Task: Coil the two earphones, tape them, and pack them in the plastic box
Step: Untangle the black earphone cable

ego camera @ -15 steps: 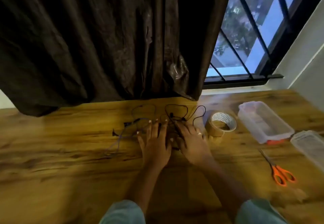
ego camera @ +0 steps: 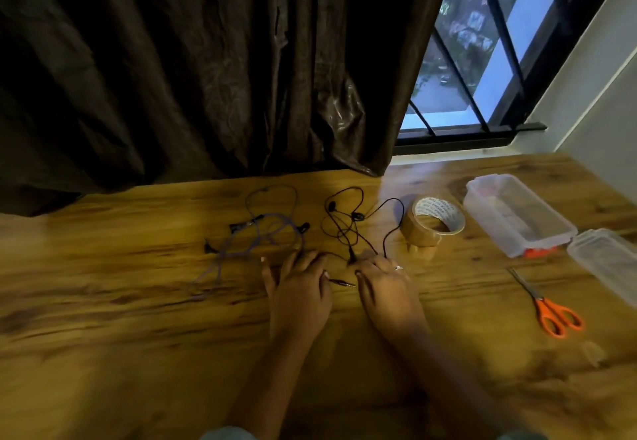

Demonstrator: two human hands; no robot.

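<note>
While palm-down, left hand (ego camera: pixel 298 289), right hand (ego camera: pixel 387 289).

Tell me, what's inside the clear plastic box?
No earphones are in the plastic box; only pale, blurry patches show through its open top. Its cloudy near wall hides the bottom edge.

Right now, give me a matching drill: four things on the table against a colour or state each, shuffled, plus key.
Things:
1. tape roll
2. scissors
3. plastic box
4. black earphone

Colour or state:
A. clear, top open
B. uncoiled, lying in loose loops
C. brown
D. orange handles

Pairs: 1-C, 2-D, 3-A, 4-B
</note>
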